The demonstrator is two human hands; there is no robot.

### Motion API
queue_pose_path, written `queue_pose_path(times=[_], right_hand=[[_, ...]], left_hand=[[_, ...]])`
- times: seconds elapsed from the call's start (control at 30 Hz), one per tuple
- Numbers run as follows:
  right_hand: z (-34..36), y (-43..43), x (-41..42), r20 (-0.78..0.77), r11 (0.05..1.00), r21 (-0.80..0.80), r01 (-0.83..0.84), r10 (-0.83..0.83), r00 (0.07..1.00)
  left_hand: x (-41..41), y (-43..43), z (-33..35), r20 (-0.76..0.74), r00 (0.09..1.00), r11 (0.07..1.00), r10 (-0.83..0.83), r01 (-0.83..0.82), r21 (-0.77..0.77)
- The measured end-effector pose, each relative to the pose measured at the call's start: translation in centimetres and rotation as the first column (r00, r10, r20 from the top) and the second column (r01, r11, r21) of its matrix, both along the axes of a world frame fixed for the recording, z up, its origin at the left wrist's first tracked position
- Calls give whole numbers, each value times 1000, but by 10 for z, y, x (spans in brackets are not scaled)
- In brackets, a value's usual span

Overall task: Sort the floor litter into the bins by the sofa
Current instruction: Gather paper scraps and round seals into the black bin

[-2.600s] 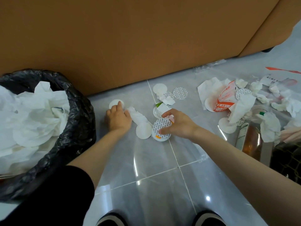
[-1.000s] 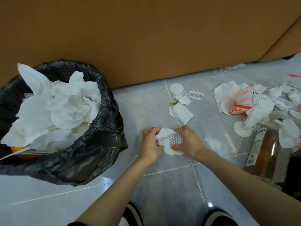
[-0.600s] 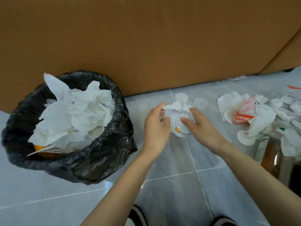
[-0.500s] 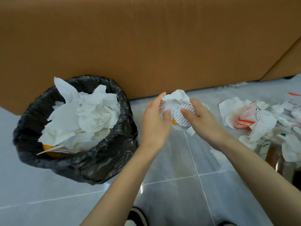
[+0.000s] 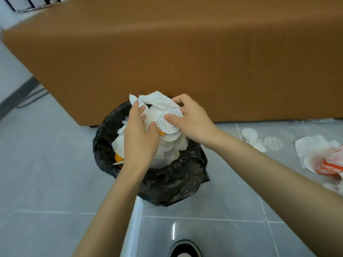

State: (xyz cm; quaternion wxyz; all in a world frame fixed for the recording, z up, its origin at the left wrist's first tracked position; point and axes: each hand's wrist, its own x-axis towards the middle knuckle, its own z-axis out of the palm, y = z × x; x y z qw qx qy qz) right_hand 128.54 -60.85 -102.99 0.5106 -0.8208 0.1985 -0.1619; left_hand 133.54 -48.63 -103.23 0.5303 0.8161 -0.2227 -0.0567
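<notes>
Both my hands hold one bundle of white litter [image 5: 157, 106] right above the black-bagged bin [image 5: 172, 182] at the foot of the brown sofa [image 5: 185, 52]. The bundle is crumpled tissue with round white pads, and a printed round seal [image 5: 169, 123] faces me. My left hand [image 5: 139, 140] grips its left side with thumb and fingers. My right hand [image 5: 193, 119] pinches the seal from the right. White tissue and something orange fill the bin under my hands.
More litter lies on the grey tile floor to the right: round pads and a printed seal [image 5: 272, 142], white tissue with a red-and-white wrapper [image 5: 326, 164] at the frame's edge. My shoe [image 5: 185, 249] shows at the bottom. The sofa closes off the far side.
My hands gathered pads, seal and tissue off the floor, lifted them together and carried them left. They now hold the bundle over the bin instead of beside it.
</notes>
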Motion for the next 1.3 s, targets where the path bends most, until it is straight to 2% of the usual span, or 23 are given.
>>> queue_pose_path(times=[0.1, 0.17, 0.23, 0.3, 0.43, 0.53, 0.6, 0.73, 0.83, 0.93, 1.0, 1.1, 1.23, 1.3], right_hand=[[-12, 12, 19, -54, 963, -262, -62, 50, 997], [-24, 15, 23, -115, 864, -498, -72, 17, 993], [-32, 17, 23, -115, 773, -634, -13, -78, 990], [-37, 20, 21, -79, 725, -688, 43, -134, 988], [-29, 25, 26, -141, 795, -606, -27, -74, 987], [-33, 23, 36, -319, 723, -664, -193, -41, 947], [-41, 21, 42, -455, 692, -654, -306, -36, 890], [-46, 18, 49, -632, 733, -504, -456, 48, 774], [-47, 20, 49, -778, 692, -369, -620, 134, 613], [-49, 18, 51, -862, 669, -269, -692, 154, 484], [-48, 15, 51, -846, 662, -279, -695, 172, 504], [-42, 10, 47, -733, 687, -392, -611, 167, 659], [-27, 6, 25, -532, 660, -574, -485, 149, 834], [-21, 2, 10, -411, 689, -610, -392, 148, 900]], left_hand=[[13, 21, -6, 166, 986, 984, -24, -6, 178], [19, 28, -13, 240, 963, 934, -118, 26, 355], [22, 32, -21, 235, 947, 866, -217, 76, 494], [23, 34, -29, 190, 945, 821, -265, 118, 559], [31, 34, -36, 105, 942, 757, -319, 187, 626], [36, 31, -38, 52, 934, 697, -352, 225, 680], [39, 27, -40, 8, 928, 649, -372, 255, 717], [46, 23, -49, -93, 909, 526, -406, 316, 790], [49, 22, -59, -172, 891, 431, -420, 363, 826], [49, 22, -62, -211, 887, 392, -411, 381, 837], [49, 22, -60, -186, 896, 419, -403, 361, 833], [40, 25, -50, -63, 930, 519, -362, 258, 815], [20, 27, -27, 227, 936, 621, -271, -10, 784], [14, 23, -18, 335, 913, 682, -232, -92, 725]])
